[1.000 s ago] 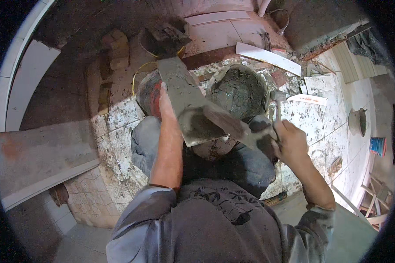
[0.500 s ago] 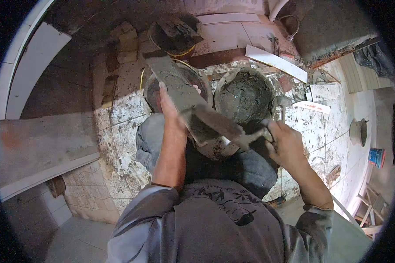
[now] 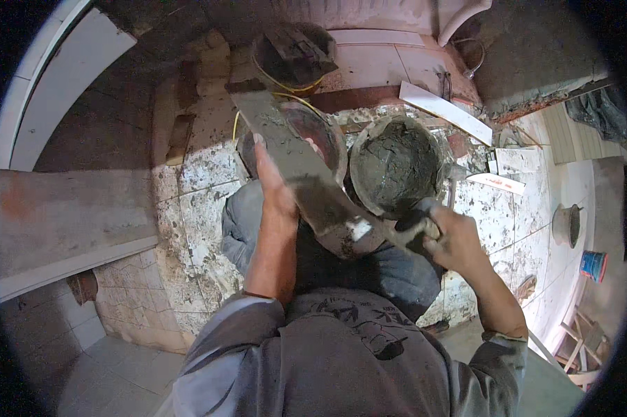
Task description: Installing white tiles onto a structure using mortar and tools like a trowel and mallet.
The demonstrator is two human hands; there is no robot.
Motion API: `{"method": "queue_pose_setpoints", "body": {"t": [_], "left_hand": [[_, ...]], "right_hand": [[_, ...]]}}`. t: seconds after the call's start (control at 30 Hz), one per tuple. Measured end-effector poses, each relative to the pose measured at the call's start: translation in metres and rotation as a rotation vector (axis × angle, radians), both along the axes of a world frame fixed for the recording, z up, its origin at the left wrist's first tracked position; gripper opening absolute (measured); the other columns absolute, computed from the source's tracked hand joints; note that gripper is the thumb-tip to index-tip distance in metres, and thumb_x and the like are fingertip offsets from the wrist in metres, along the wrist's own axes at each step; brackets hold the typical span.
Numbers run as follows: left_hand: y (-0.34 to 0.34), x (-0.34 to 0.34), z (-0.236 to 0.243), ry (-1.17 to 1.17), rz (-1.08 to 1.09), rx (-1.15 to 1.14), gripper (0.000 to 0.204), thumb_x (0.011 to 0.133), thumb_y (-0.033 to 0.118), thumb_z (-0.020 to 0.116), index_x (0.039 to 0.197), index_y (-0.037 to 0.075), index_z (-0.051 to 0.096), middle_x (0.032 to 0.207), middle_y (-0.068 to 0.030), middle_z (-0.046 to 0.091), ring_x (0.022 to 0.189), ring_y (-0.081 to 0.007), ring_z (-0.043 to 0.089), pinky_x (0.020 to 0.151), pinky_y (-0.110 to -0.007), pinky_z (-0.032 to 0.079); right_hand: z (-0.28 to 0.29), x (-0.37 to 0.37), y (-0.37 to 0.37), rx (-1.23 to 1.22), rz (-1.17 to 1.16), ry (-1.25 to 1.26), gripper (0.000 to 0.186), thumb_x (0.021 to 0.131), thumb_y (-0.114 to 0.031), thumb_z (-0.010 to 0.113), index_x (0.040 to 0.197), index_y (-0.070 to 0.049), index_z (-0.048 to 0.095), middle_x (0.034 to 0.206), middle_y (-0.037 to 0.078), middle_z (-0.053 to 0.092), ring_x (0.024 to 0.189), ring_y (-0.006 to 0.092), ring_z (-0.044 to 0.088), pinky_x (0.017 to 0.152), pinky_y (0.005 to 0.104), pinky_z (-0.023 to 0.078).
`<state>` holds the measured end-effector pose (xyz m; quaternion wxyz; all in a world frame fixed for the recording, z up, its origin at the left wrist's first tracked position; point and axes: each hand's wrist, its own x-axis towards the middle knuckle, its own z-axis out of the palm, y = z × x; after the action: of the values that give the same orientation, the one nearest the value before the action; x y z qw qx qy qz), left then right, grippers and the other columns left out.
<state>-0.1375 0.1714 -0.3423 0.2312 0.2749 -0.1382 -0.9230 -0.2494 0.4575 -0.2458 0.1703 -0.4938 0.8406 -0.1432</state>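
Closed around the long edge of a narrow tile strip [image 3: 289,146], my left hand [image 3: 277,184] holds it slanted over my knees. Grey mortar coats the strip's upper face, and a bright bare patch shows at its near end. My right hand [image 3: 456,240] grips the handle of a trowel [image 3: 388,233], its blade blurred and close to that near end. Just beyond the trowel stands a bucket [image 3: 356,174] of wet grey mortar [image 3: 400,163]. Another bucket [image 3: 342,142] sits partly hidden under the strip.
A dark-filled bucket [image 3: 320,89] stands farther back. White tile strips [image 3: 447,111] lie at the far right, near a hammer-like tool [image 3: 455,172]. The tiled floor [image 3: 202,229] is spattered with mortar. A low ledge [image 3: 70,215] runs along the left.
The trowel has moved down and right off the strip's mortar toward its near end, exposing a bright patch there. My left hand still holds the strip; the view has shifted slightly.
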Motion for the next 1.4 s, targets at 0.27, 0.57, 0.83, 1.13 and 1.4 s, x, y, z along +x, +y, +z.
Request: {"method": "queue_pose_setpoints", "body": {"t": [0.27,0.57,0.83,1.13,1.4], "left_hand": [[0.014,0.020,0.006,0.214,-0.180,-0.006,0.074,0.090,0.068,0.032,0.126,0.004,0.048,0.109,-0.0185,0.060,0.094,-0.0342,0.061,0.086,-0.047,0.051],[0.019,0.012,0.001,0.342,-0.278,0.002,0.074,0.093,0.063,0.029,0.135,0.003,0.041,0.125,-0.0195,0.054,0.108,-0.0334,0.058,0.093,-0.049,0.047],[0.022,0.006,0.002,0.347,-0.127,0.020,0.067,0.098,0.057,0.025,0.136,0.004,0.041,0.126,-0.0162,0.054,0.112,-0.0314,0.056,0.097,-0.046,0.045],[0.011,0.009,-0.020,0.253,-0.217,-0.125,0.079,0.092,0.067,0.029,0.132,0.000,0.043,0.113,-0.0236,0.059,0.096,-0.0348,0.061,0.084,-0.049,0.051],[0.007,0.009,-0.017,0.169,-0.249,-0.117,0.081,0.089,0.069,0.032,0.130,0.000,0.045,0.110,-0.0242,0.060,0.097,-0.0351,0.062,0.084,-0.050,0.051]], "right_hand": [[-0.033,-0.057,-0.090,-0.096,-0.125,0.055,0.040,0.071,-0.019,0.066,0.107,-0.004,0.056,0.095,0.025,0.062,0.091,0.0431,0.060,0.079,0.0482,0.048],[-0.031,-0.081,-0.112,-0.018,0.027,0.252,0.043,0.074,-0.020,0.069,0.111,-0.007,0.052,0.093,0.019,0.064,0.085,0.0389,0.063,0.075,0.0488,0.050],[-0.030,-0.045,-0.081,0.011,0.104,0.168,0.036,0.071,-0.013,0.069,0.099,-0.005,0.048,0.087,0.019,0.059,0.080,0.0418,0.060,0.068,0.0497,0.049],[-0.030,-0.017,-0.050,0.112,0.204,0.125,0.040,0.070,-0.013,0.069,0.103,-0.007,0.046,0.088,0.017,0.060,0.078,0.0372,0.062,0.068,0.0463,0.050],[-0.030,-0.005,-0.027,0.119,0.180,0.022,0.043,0.067,-0.018,0.071,0.102,-0.005,0.051,0.087,0.019,0.063,0.079,0.0387,0.063,0.067,0.0471,0.050]]}}
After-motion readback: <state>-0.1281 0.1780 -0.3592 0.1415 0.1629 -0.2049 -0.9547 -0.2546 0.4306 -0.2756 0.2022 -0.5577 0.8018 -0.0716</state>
